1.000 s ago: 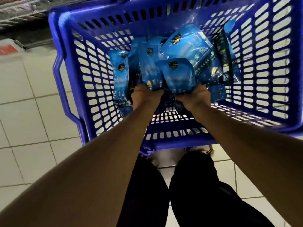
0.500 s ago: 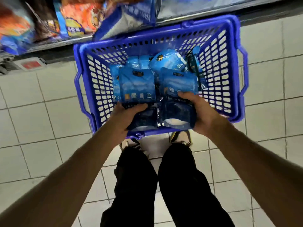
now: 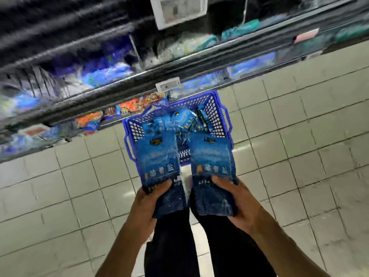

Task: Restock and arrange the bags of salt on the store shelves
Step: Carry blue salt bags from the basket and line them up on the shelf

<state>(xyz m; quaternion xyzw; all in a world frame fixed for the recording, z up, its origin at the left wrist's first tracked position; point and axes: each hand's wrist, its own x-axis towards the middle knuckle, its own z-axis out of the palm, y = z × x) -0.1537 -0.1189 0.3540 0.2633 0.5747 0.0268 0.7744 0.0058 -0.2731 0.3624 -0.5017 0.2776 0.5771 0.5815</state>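
1. Head view: the left hand [image 3: 148, 202] holds one blue salt bag [image 3: 158, 168] by its bottom end. The fingers are curled round the bag, with the thumb on top.
2. The right hand [image 3: 238, 202] holds a second blue salt bag [image 3: 211, 166] the same way, fingers wrapped round its bottom end.
3. The two bags are side by side in the air, with a thin gap between them.
4. Past the bags, a blue basket [image 3: 216, 114] sits on the tiled floor [image 3: 60, 196]. More blue bags [image 3: 182, 118] lie inside it.
5. The store shelves [image 3: 99, 86] are behind the basket. They look blurry, with blue and orange packs on them.
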